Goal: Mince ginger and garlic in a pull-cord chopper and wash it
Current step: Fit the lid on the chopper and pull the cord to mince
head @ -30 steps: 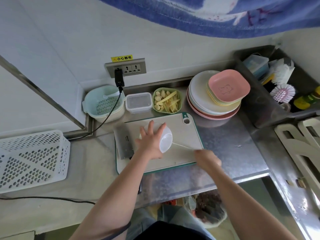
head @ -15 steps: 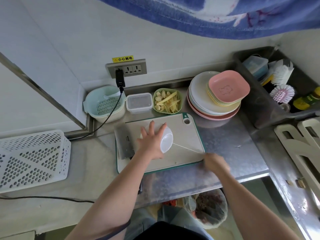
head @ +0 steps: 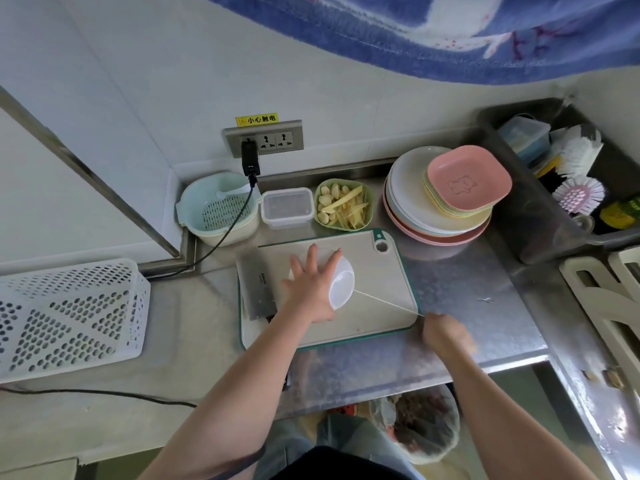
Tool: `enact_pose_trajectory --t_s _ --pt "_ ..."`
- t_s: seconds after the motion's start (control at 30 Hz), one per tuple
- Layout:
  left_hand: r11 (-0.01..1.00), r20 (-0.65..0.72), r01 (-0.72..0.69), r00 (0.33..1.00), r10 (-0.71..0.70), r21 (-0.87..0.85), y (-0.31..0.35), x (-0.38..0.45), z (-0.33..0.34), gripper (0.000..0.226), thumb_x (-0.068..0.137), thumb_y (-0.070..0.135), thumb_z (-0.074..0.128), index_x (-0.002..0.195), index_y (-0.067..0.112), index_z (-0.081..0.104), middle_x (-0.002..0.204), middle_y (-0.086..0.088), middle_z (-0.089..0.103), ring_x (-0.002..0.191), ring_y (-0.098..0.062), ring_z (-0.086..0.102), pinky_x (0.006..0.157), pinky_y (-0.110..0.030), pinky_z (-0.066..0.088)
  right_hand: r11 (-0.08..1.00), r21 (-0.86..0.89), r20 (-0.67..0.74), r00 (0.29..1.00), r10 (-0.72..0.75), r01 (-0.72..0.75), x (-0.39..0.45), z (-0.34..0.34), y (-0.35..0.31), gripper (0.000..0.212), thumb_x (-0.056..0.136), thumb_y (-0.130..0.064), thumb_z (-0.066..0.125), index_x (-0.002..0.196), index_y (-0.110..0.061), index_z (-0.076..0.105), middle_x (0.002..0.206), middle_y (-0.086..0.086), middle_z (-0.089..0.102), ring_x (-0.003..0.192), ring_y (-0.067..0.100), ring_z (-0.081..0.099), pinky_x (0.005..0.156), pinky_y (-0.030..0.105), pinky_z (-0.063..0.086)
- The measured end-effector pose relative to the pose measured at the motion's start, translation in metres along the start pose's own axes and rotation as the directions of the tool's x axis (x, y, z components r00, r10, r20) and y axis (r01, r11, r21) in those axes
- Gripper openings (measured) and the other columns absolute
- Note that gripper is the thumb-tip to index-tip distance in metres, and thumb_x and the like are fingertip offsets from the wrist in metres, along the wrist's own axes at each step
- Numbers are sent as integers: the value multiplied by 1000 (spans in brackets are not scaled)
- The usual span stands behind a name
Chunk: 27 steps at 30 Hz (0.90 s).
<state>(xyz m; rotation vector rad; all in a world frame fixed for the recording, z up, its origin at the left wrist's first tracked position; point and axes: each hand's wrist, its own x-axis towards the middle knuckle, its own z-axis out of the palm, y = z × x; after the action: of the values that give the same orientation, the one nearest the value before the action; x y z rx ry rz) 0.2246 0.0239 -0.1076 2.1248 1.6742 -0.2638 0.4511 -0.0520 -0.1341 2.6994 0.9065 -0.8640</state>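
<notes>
Right hand [head: 445, 332] pulled further right, fist clamped on cord [head: 384, 301], left hand [head: 313, 285] fingers spread flat on chopper [head: 341, 285]

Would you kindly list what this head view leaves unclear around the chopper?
- White pull-cord chopper: contents hidden by the left hand pressing on top.
- Cord handle: hidden inside the gripping right hand, which is motion-blurred.
- Steel cleaver: handle hidden under the left forearm.
</notes>
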Motion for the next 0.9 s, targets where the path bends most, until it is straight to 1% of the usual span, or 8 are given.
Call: enact_pose_trajectory --t_s 0.1,0.2,0.27,0.4,0.47,0.53,0.67,0.9 --pt "1000 5 1 1000 -1 6 2 1 1 122 61 27 82 143 46 -6 152 -2 -12 137 -45 0 93 -56 41 991 10 -88 987 -131 133 -9 12 -27 52 98 -34 23 113 -8 65 115 15 65 104 31 61 76 33 39" --pt "1000 -5 7 1000 -7 -4 1 0 0 115 65 26 76 143 46 -5 152 -2 -13 137 -45 1 94 -55 40 781 -66 18 783 -622 621 -51 34 -85 56 101 -43 22 102 -9 66 106 17 64 97 34 61 72 33 38" --pt "1000 -1 8 1000 -8 -17 0 0 -1 114 65 24 75 143 46 -5 152 -2 -13 138 -44 0 95 -55 40 709 -171 -22 717 -697 684 -59 37 -91 55 101 -43 20 102 -12 65 103 14 63 91 33 62 69 32 35" --pt "1000 13 -10 1000 10 1 1 0 -3 117 63 27 79 143 46 -5 152 -3 -11 137 -44 1 94 -56 41 952 -117 38 959 -281 284 -14 14 -23 34 96 -23 33 112 -14 62 113 14 63 98 32 62 83 35 46" --pt "1000 4 -4 1000 4 5 0 -1 -4 118 62 27 80 143 45 -4 151 -3 -10 137 -44 1 94 -56 41 992 33 159 979 -124 120 -3 -5 -10 27 91 -13 37 106 -11 59 104 17 60 87 31 59 88 40 48" --pt "1000 11 -3 1000 3 1 1 -2 -4 119 62 27 80 144 45 -4 151 -3 -11 137 -44 1 94 -56 41 957 171 79 965 -251 235 -6 -6 -39 27 93 -10 37 109 -8 59 106 23 60 95 35 60 87 40 47" --pt "1000 36 3 999 -2 -10 2 -2 -6 119 64 23 78 144 46 -6 153 -2 -15 139 -44 -2 96 -58 40 795 70 92 790 -606 602 -49 12 -101 55 99 -48 22 99 -11 62 101 16 64 99 35 60 74 34 37" --pt "1000 19 -10 1000 10 1 3 -4 -9 119 63 27 81 145 45 -2 152 -4 -8 137 -43 3 95 -57 41 978 -146 39 989 -145 150 -19 -11 -23 41 95 -17 30 124 -12 59 126 12 60 111 31 58 87 35 43"
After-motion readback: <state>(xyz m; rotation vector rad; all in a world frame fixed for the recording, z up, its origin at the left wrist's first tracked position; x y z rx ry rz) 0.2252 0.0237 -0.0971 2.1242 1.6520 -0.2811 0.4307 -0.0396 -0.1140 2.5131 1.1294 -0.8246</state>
